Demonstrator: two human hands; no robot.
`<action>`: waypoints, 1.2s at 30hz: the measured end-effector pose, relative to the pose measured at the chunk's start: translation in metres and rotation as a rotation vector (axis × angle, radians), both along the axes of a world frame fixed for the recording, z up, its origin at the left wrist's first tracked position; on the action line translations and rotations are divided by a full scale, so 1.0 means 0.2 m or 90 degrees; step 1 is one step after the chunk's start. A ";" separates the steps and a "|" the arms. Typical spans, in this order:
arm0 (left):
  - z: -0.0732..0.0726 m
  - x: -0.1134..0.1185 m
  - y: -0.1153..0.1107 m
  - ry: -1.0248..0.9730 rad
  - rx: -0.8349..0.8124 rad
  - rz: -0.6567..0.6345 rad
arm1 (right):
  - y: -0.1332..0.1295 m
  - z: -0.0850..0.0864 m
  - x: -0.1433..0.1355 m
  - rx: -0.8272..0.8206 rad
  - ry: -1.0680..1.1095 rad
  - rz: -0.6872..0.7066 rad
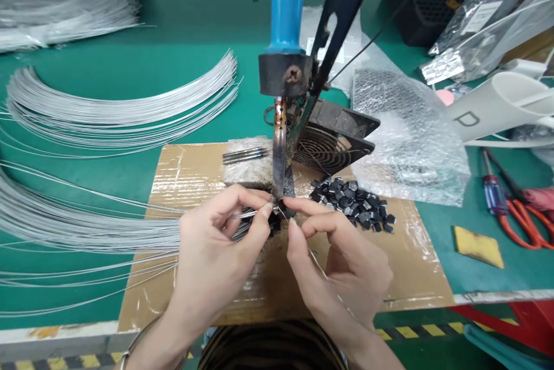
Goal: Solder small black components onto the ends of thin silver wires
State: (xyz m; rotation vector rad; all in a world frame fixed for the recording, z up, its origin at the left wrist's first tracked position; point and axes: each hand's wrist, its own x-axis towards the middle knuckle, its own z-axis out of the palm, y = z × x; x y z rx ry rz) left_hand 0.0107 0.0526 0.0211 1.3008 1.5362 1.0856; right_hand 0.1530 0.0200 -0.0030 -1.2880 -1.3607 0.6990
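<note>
A soldering iron (287, 23) with a blue handle hangs tip-down from a black metal arm. At its tip, my left hand (229, 249) is pinched on a grey wire, and other grey wires (142, 235) run out to the left beneath it. Just right of the tip, my right hand (341, 266) holds a thin solder wire (318, 265), which trails down over the wrist. Small black connectors (350, 202) lie in a pile behind my right hand. What lies exactly between the fingertips is too small to tell.
Brown cardboard (411, 266) covers the work spot. Behind it stands a small fan (333, 133). Wire bundles (125, 107) lie at the left. Bubble wrap (402, 139), a yellow sponge (478, 246), a screwdriver (494, 194) and orange-handled scissors (521, 225) are at the right.
</note>
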 end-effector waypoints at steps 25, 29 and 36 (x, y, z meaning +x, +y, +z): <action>-0.01 0.00 0.00 0.027 0.031 -0.010 | 0.01 -0.01 -0.01 0.061 -0.009 -0.011; -0.01 0.00 0.00 0.013 0.046 -0.012 | 0.01 -0.01 -0.02 0.076 -0.019 -0.018; -0.01 0.00 0.01 0.007 0.049 -0.018 | 0.01 0.00 -0.02 0.079 -0.036 -0.029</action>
